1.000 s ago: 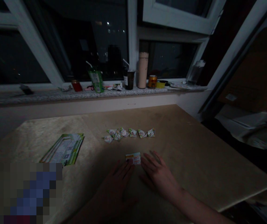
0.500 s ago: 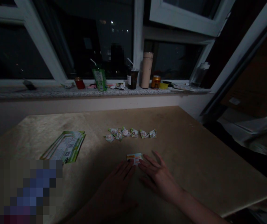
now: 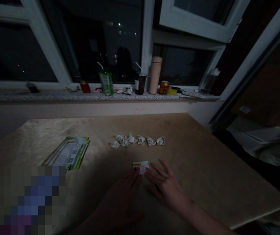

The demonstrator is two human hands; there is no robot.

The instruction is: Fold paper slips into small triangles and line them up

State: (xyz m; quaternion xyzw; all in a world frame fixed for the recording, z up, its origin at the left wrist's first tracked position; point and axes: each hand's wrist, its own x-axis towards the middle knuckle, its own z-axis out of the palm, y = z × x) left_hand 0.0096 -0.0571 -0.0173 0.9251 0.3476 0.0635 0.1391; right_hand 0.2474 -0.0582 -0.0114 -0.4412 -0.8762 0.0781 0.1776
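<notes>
Paper slip (image 3: 140,165), small and printed, flat on table (image 3: 203,156), near row of folded paper pieces (image 3: 137,140). Left hand (image 3: 120,199) and right hand (image 3: 165,184) both spread open, fingertips touching its near edge. Seemingly mid-fold; next crease calling for even fingertip pressure.

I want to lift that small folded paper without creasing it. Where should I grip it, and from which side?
Likely its far edge: the small folded paper lies flat on the table, and the left hand and right hand cover its near edge. Slide fingers under from the window side and pinch.
</notes>
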